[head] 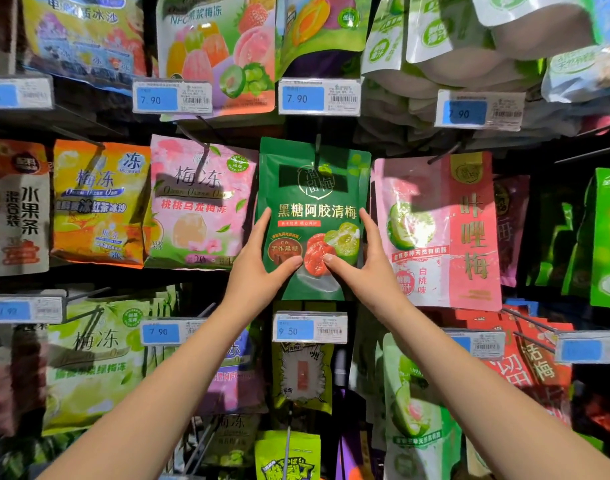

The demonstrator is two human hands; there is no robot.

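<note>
A dark green snack pouch [314, 188] with gold lettering and a picture of plums hangs on a display hook [318, 142] in the middle row. My left hand [262, 268] grips its lower left edge, thumb across the front and fingers behind. My right hand [362, 265] grips the lower right edge the same way, its thumb pressing on the plum picture. Both forearms reach up from the bottom of the view.
Hanging pouches crowd every side: a pink pouch [199, 202] on the left, a pink and red pouch [442, 230] on the right, an orange pouch [99, 202] further left. Blue price tags [309, 327] sit on hook ends below and above. Metal hooks [528, 320] stick out at the right.
</note>
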